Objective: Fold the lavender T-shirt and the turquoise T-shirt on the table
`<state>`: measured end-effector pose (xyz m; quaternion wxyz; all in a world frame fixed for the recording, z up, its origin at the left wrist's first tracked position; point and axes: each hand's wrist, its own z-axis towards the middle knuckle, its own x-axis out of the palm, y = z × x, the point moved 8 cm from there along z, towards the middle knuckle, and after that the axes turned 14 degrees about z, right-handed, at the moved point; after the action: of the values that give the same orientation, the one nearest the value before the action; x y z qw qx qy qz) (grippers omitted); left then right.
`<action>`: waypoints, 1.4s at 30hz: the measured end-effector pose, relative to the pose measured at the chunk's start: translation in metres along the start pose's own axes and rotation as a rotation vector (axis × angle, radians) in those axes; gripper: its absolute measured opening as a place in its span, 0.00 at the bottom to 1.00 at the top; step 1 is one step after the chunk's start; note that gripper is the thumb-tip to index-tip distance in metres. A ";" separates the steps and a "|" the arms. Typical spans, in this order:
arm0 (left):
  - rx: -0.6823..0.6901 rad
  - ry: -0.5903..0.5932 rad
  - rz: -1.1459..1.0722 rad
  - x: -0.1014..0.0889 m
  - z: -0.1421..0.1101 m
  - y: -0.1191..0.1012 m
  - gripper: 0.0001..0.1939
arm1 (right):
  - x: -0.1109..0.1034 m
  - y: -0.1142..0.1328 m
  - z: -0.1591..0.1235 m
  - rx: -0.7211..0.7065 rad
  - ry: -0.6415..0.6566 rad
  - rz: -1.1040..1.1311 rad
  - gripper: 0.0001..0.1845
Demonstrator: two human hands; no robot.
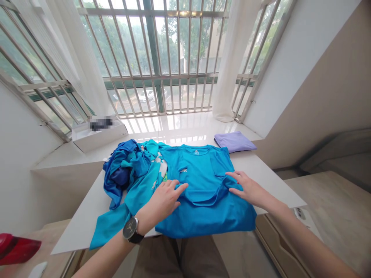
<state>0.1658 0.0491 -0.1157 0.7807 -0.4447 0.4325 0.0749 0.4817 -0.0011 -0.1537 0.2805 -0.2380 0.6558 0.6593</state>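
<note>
A blue T-shirt [199, 162] lies on the white board in front of me, its neckline toward the window and its lower part bunched in a curved fold. My left hand [168, 197], with a black watch [131, 228] on the wrist, is over the shirt's left side, fingers apart. On the opposite side my right hand [246, 187] spreads its fingers at the shirt's right edge, by the sleeve. Neither hand visibly grips the cloth. To the left, a crumpled heap of blue and teal clothes [130, 162] touches the shirt.
A folded lavender cloth [235, 141] rests at the back right of the white board [275, 189]. An open white box [98, 137] sits on the sill at left, its contents blurred. A red object [19, 249] is at lower left. Barred windows and curtains [228, 58] stand behind.
</note>
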 end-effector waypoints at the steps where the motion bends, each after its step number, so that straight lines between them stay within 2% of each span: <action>1: 0.029 0.030 0.080 0.005 0.005 -0.002 0.21 | 0.003 0.000 0.008 0.013 0.053 -0.087 0.31; 5: 0.137 0.269 0.596 0.027 0.016 -0.004 0.13 | 0.012 -0.003 0.030 0.121 0.252 -0.287 0.37; 7: 0.223 0.354 0.848 0.033 0.016 -0.003 0.14 | 0.012 -0.006 0.036 0.185 0.302 -0.306 0.40; 10: 0.313 0.374 1.007 0.032 0.012 -0.004 0.20 | 0.011 -0.010 0.040 0.246 0.311 -0.249 0.39; 13: 0.347 0.363 1.058 0.031 0.007 -0.005 0.25 | 0.012 -0.011 0.042 0.233 0.300 -0.138 0.36; 15: 0.364 0.350 1.085 0.032 0.005 -0.006 0.24 | 0.013 -0.009 0.042 0.207 0.301 -0.112 0.31; 18: 0.378 0.319 1.094 0.036 0.005 -0.008 0.19 | 0.015 -0.008 0.042 0.194 0.318 -0.176 0.22; 20: 0.375 0.307 1.076 0.039 0.006 -0.007 0.15 | 0.016 -0.008 0.041 0.192 0.328 -0.213 0.19; 25: 0.354 0.317 1.022 0.041 0.008 0.000 0.12 | 0.018 -0.003 0.039 0.153 0.329 -0.132 0.27; 27: 0.339 0.336 0.986 0.035 0.011 0.002 0.14 | 0.017 0.005 0.038 0.094 0.350 -0.109 0.28; 30: 0.303 0.350 0.907 0.019 0.020 0.003 0.20 | 0.011 0.016 0.037 0.030 0.405 -0.071 0.22; 35: 0.269 0.338 0.806 -0.006 0.031 0.004 0.23 | -0.017 0.026 0.039 0.017 0.388 0.004 0.17; 38: 0.250 0.382 0.689 -0.011 0.033 0.011 0.21 | -0.026 0.025 0.038 0.033 0.397 0.074 0.15; 42: 0.212 0.366 0.450 -0.013 0.036 0.021 0.18 | -0.023 0.018 0.036 0.048 0.402 0.141 0.08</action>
<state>0.1689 0.0922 -0.1115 0.6957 -0.2598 0.6590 0.1192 0.4880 0.0339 -0.1240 0.1028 -0.3115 0.7291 0.6007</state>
